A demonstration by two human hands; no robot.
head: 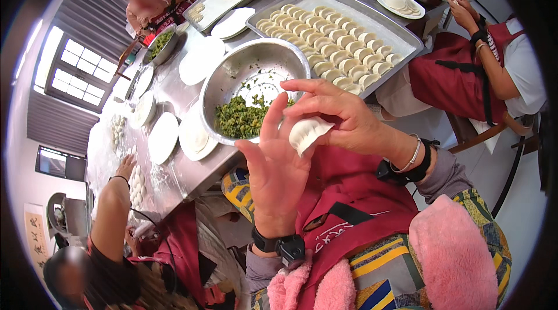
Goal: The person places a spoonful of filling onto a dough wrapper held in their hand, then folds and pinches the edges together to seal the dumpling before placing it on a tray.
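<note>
A pleated, folded dumpling (308,133) is held at the thumb of my right hand (348,116), whose fingers reach over toward my left. My left hand (279,175) is palm up beside the dumpling with its fingers spread, and it grips nothing. Just beyond both hands stands a steel bowl (257,55) with chopped green filling (239,118) inside. Left of the bowl, a white plate (205,144) carries round dough wrappers (194,138). Behind the bowl, a large metal tray (394,22) holds rows of shaped dumplings (331,42).
Co-workers sit at the right (497,61), far left (152,0) and near left (113,249), where one reaches to dough pieces (137,188). White plates (163,138), a smaller tray (218,5) and more filling bowls (163,46) stand on the metal table (209,175).
</note>
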